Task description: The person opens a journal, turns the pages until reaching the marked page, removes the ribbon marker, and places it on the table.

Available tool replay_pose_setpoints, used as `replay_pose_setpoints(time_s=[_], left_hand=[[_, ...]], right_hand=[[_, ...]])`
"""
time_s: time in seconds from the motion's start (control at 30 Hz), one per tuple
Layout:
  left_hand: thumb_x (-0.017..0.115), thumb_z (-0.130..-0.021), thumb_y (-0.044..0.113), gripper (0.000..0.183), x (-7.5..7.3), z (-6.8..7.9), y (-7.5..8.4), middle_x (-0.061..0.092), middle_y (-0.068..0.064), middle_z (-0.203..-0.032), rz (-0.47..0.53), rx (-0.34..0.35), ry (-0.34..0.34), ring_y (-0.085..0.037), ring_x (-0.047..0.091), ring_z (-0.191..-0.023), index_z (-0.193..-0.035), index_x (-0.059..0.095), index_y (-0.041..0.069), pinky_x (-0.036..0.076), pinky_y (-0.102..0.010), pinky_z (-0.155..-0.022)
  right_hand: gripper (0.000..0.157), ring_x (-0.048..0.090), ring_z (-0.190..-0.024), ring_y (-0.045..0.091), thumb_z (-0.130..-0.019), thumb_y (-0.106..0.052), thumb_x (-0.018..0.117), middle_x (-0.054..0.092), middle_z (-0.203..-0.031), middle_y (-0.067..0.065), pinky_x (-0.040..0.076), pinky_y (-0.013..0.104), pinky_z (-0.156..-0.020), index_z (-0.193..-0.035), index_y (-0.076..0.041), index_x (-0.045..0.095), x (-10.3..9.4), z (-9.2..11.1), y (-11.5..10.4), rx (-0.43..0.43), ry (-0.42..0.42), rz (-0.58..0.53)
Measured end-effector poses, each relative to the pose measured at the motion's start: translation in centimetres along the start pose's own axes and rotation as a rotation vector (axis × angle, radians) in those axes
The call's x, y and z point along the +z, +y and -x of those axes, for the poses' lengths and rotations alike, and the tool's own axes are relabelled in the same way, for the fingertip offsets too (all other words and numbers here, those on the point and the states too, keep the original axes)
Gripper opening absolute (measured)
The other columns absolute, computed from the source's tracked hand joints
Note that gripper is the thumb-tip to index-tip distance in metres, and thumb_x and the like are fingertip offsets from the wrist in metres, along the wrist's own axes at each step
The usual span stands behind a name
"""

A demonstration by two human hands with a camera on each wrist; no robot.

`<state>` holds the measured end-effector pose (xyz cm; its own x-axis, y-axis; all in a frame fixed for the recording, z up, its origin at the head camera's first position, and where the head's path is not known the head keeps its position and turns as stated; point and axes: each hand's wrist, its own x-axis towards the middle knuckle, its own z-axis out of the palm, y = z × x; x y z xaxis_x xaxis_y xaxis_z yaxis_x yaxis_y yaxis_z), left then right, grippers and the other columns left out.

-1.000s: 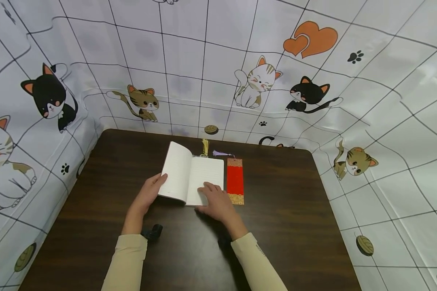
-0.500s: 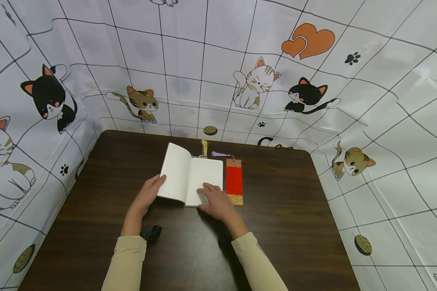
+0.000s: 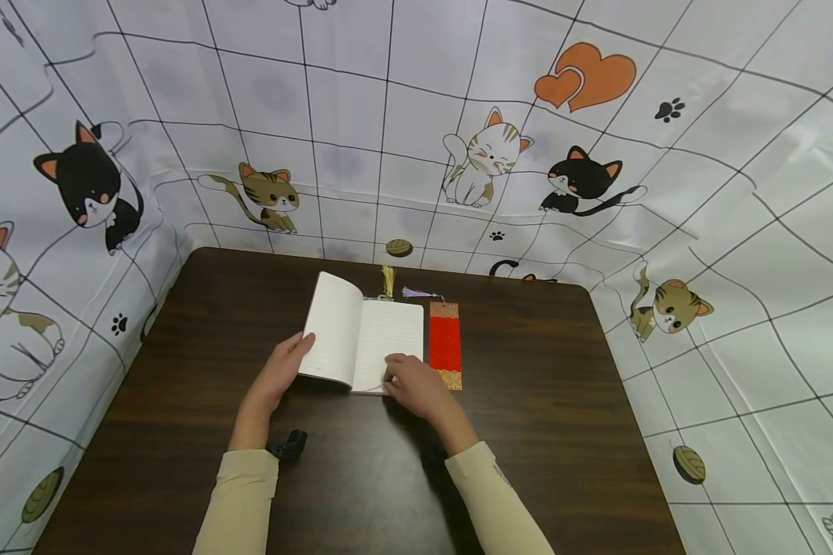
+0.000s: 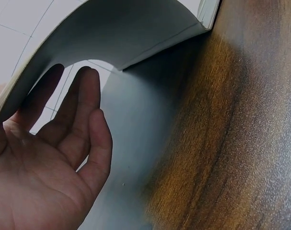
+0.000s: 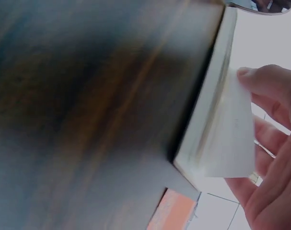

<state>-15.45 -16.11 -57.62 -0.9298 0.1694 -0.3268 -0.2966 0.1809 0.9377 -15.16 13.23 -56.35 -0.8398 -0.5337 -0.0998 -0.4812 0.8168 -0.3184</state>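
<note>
An open notebook point(image 3: 392, 327) with lined pages lies on the table, its left side raised and bowed. My left hand point(image 3: 278, 374) grips that raised side, thumb on the page, and the left wrist view shows fingers point(image 4: 90, 91) behind it. At the lower right page, my right hand point(image 3: 419, 385) pinches a page corner. In the right wrist view this page point(image 5: 236, 139) stands lifted off the stack, thumb on one face and fingers behind. Just right of the notebook lies a red bookmark point(image 3: 445, 343) with gold bands and a purple tassel point(image 3: 419, 293).
A yellow tassel point(image 3: 388, 280) sticks out past the notebook's top edge. The dark wooden table point(image 3: 541, 432) stretches around the notebook on all sides. White sheeting with printed cats and grid lines point(image 3: 361, 116) hangs behind and beside the table.
My right hand's fingers have drawn together and lifted the page's lower corner, the hand shifting slightly right. The left hand keeps its grip on the notebook's left side.
</note>
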Motion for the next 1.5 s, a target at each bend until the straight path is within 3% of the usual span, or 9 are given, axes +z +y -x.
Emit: replay_pose_setpoints(time_s=[0.23,0.37,0.6,0.77,1.0,1.1,1.2,1.37,1.5], left_hand=[[0.040,-0.113,0.061,0.084,0.0,0.1,-0.1,0.022,-0.021,-0.178,-0.007,0.003,0.007,-0.041,0.012,-0.168,-0.172,0.022,0.004,0.013,-0.063,-0.134],[0.040,-0.113,0.062,0.084,-0.1,0.0,-0.1,0.023,-0.021,-0.178,-0.004,0.009,0.008,-0.040,0.013,-0.168,-0.172,0.022,0.005,0.013,-0.063,-0.134],[0.040,-0.113,0.061,0.084,0.0,0.0,0.1,0.021,-0.021,-0.179,-0.007,0.012,0.008,-0.040,0.012,-0.168,-0.172,0.020,0.004,0.012,-0.063,-0.135],[0.040,-0.114,0.060,0.082,0.1,0.0,0.2,0.025,-0.022,-0.177,-0.005,0.011,0.010,-0.041,0.015,-0.167,-0.172,0.023,0.004,0.014,-0.064,-0.134],[0.039,-0.113,0.062,0.084,0.1,0.0,0.2,0.022,-0.021,-0.178,-0.014,0.011,0.008,-0.041,0.013,-0.167,-0.172,0.022,0.005,0.013,-0.064,-0.134],[0.040,-0.113,0.061,0.083,0.1,-0.1,0.3,0.023,-0.020,-0.178,-0.008,0.012,0.006,-0.041,0.013,-0.167,-0.172,0.023,0.005,0.013,-0.064,-0.134],[0.040,-0.113,0.062,0.084,0.1,-0.2,0.4,0.020,-0.020,-0.179,-0.006,0.011,-0.006,-0.041,0.011,-0.168,-0.173,0.021,0.007,0.012,-0.066,-0.134],[0.038,-0.113,0.063,0.086,0.2,-0.1,0.5,0.016,-0.020,-0.180,-0.013,-0.013,-0.013,-0.042,0.010,-0.168,-0.173,0.017,0.006,0.013,-0.067,-0.133],[0.037,-0.114,0.062,0.083,0.1,0.1,0.3,0.026,-0.022,-0.177,-0.003,-0.016,-0.013,-0.041,0.019,-0.166,-0.172,0.022,0.005,0.017,-0.065,-0.133]], right_hand=[[0.006,0.069,-0.118,0.021,-0.103,-0.025,0.073,0.071,-0.136,0.000,0.063,0.035,-0.094,-0.103,-0.022,0.078,1.1,0.1,0.3,-0.025,0.075,0.077],[0.010,0.068,-0.120,0.022,-0.101,-0.024,0.076,0.071,-0.137,0.000,0.061,0.039,-0.098,-0.111,-0.023,0.078,1.2,0.2,0.4,-0.029,0.093,0.070],[0.043,0.053,-0.145,0.030,-0.097,-0.018,0.080,0.057,-0.157,0.005,0.047,0.053,-0.119,-0.137,-0.023,0.068,0.3,0.7,0.6,0.039,0.167,0.033],[0.076,0.041,-0.155,0.034,-0.090,-0.017,0.086,0.038,-0.172,0.009,0.040,0.057,-0.126,-0.157,-0.022,0.051,-0.7,0.5,0.9,0.121,0.290,-0.021],[0.116,0.050,-0.150,0.037,-0.087,-0.022,0.092,0.037,-0.174,0.013,0.044,0.054,-0.123,-0.174,-0.014,0.016,-1.0,-0.7,0.0,0.244,0.386,-0.207],[0.115,0.055,-0.147,0.036,-0.092,-0.028,0.088,0.044,-0.170,0.014,0.047,0.052,-0.122,-0.175,-0.012,0.010,-0.7,-1.3,-0.9,0.292,0.343,-0.293],[0.100,0.056,-0.146,0.034,-0.099,-0.036,0.079,0.048,-0.168,0.013,0.048,0.051,-0.121,-0.174,-0.013,0.017,-0.1,-1.8,-1.8,0.291,0.281,-0.333],[0.072,0.051,-0.152,0.027,-0.108,-0.039,0.065,0.045,-0.171,0.004,0.044,0.049,-0.125,-0.170,-0.021,0.035,0.8,-1.8,-3.4,0.207,0.150,-0.415],[0.066,0.050,-0.153,0.023,-0.109,-0.040,0.063,0.045,-0.171,0.000,0.044,0.049,-0.124,-0.169,-0.027,0.038,1.3,-1.6,-4.3,0.157,0.079,-0.420]])
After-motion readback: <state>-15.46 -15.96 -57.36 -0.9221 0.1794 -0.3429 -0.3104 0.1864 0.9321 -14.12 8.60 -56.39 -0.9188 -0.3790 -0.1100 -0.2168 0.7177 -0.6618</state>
